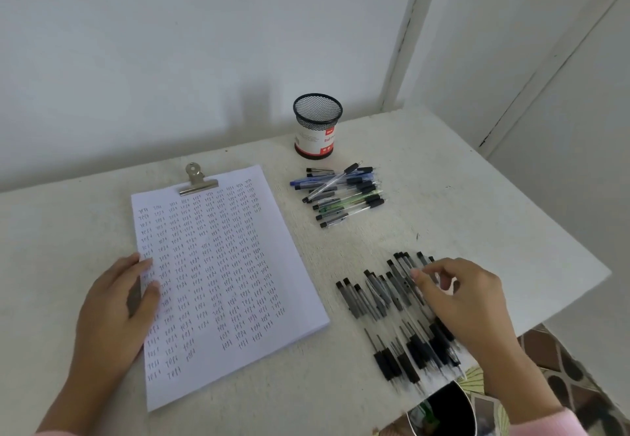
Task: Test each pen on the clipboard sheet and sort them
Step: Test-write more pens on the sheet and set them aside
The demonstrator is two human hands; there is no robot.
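Head view | left hand [117,302] flat on sheet [218,265] | right hand [456,296] open, fingering pens [385,299]

The clipboard sheet [218,265] is white, held by a metal clip [197,180] at its top, and almost full of small handwritten words in columns. A small group of pens [344,193] lies right of its top corner. A bigger row of black-capped pens [392,316] lies nearer, side by side.
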